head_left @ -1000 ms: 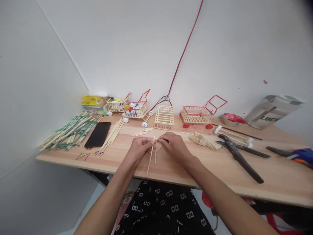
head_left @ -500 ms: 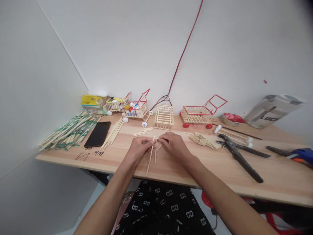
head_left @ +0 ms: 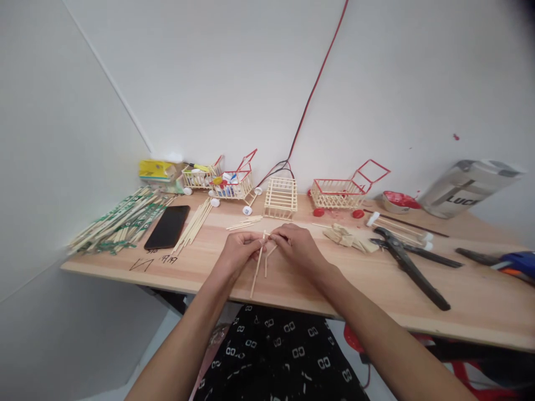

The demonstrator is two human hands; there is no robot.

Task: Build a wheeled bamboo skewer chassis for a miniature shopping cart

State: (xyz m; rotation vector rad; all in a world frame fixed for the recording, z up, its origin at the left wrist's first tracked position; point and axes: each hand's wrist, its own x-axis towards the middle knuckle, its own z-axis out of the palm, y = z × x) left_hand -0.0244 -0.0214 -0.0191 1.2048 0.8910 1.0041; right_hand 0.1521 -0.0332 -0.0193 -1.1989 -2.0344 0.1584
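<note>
Near the front edge of the table, my left hand (head_left: 241,250) is closed, pinching a thin wooden stick (head_left: 258,267) that slants down toward me. My right hand (head_left: 295,245) sits close beside it, its fingertips closed on a short wooden stick (head_left: 268,238) that meets the first one near its top. Another bent or joined pair of sticks (head_left: 266,264) hangs below the right fingers; how it is attached is hidden. Just beyond my hands stands a bare wooden stick basket (head_left: 281,199), with a few loose sticks (head_left: 244,223) to its left.
Left are wrapped chopsticks (head_left: 121,225), a phone (head_left: 167,227) and bare sticks (head_left: 194,225). Small stick carts (head_left: 232,186) and a red-trimmed cart (head_left: 337,195) line the wall. Right lie masking tape scraps (head_left: 346,238), black-handled cutters (head_left: 412,270), a red paint cup (head_left: 400,201) and a glue gun (head_left: 516,263).
Very little differs. Both hands hold the sticks in nearly the same place, and the view has shifted slightly.
</note>
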